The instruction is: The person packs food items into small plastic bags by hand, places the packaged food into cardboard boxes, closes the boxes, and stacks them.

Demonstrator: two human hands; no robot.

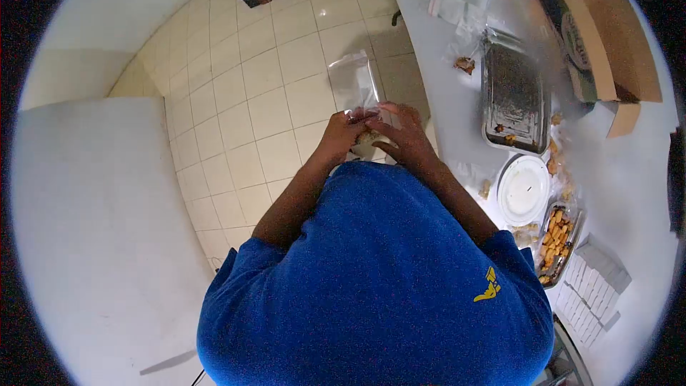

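In front of my blue shirt I hold a clear plastic bag (355, 80), its long transparent end stretching away from me above the floor. My left hand (340, 134) is closed on the bag's left side. From the right, my right hand (406, 134) grips the same bag, with its fingers bent over the plastic and the thumb lower down. Between the hands something pale brown shows in the lower part of the bag, mostly covered by my fingers; I cannot make out what it is.
To my right a white table (457, 121) carries a dark metal tray (514, 86) with scraps, white plates (524, 191), a tray of brown food pieces (556, 246), stacked white boxes (589, 289) and an open cardboard box (607, 43). A white surface (100, 229) stands left.
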